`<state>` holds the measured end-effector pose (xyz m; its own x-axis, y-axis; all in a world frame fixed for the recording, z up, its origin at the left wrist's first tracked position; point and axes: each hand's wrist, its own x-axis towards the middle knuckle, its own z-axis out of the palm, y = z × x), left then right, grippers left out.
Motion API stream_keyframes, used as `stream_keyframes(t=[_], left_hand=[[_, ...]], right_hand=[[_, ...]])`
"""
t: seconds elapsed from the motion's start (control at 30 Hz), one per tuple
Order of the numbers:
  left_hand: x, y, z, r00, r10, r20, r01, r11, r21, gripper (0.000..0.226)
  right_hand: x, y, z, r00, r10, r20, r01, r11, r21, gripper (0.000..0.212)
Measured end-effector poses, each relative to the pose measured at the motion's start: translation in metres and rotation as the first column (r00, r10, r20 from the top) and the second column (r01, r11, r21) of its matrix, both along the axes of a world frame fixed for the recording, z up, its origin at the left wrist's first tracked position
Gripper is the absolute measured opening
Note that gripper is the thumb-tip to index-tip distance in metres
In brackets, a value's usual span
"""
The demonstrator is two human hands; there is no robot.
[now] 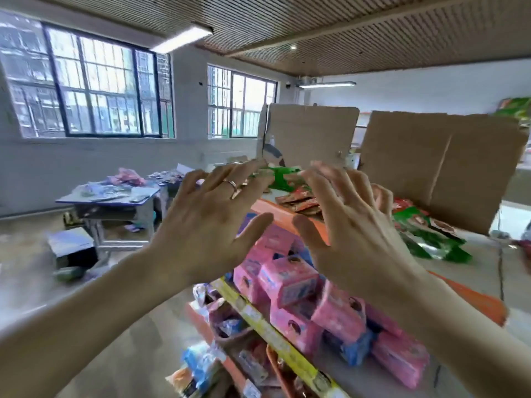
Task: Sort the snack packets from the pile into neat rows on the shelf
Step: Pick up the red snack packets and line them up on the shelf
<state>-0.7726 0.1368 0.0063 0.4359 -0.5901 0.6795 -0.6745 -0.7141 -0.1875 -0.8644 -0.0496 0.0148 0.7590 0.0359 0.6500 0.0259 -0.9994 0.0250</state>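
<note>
cardboard sheets (439, 162) behind shelf (471, 300)

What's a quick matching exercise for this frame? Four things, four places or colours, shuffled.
Things:
1 boxes
2 ring
3 cardboard
4 desk

Place or colour:
a on the left hand
b brown, upright
c pink
d far left

Pairs: 1-c, 2-a, 3-b, 4-d

left hand (212, 225): raised, fingers spread | right hand (353, 225): likewise
</note>
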Motion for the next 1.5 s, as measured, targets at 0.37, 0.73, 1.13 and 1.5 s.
stream_keyframes(t=[0.37,0.73,1.13,1.5], left_hand=[[0.079,0.061,-0.021,0.998,-0.014,-0.063,0.014,1.0,0.002,0.061],[0.171,0.036,-0.03,0.999,-0.006,-0.054,0.008,0.999,0.042,0.061],[0.323,0.006,-0.018,0.982,-0.048,-0.185,0.049,0.999,-0.001,0.04],[0.394,-0.021,-0.047,0.89,-0.305,-0.339,0.316,0.948,-0.023,0.064]], right_hand=[[0.082,0.056,-0.001,0.998,0.028,-0.061,-0.027,1.0,0.01,0.056],[0.166,0.024,-0.004,0.995,-0.028,-0.094,0.028,1.0,-0.004,0.049],[0.314,-0.024,0.015,0.886,-0.184,-0.425,0.294,0.933,0.208,0.038],[0.378,-0.017,0.001,0.836,-0.122,-0.535,0.498,0.578,0.646,0.026]])
